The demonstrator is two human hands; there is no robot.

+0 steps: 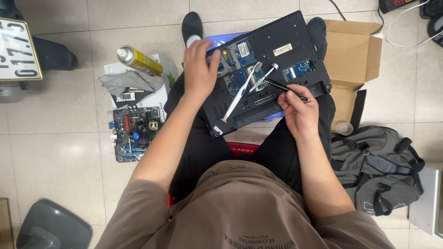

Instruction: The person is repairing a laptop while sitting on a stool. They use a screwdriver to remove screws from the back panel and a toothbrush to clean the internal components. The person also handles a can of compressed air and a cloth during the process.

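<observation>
Upside-down laptop (pixel 277 50) sits on the lap, bottom cover off. Left hand (pixel 199 69) rests flat and unclenched on its left edge; right hand (pixel 299 108) pinches a thin black screwdriver (pixel 286 89) at its right. Exposed boards look fragile, so grab the stiff casing edges.

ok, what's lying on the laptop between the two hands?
Head view: a white toothbrush lies on the open laptop between left hand and right hand, which holds a black tool.
</observation>
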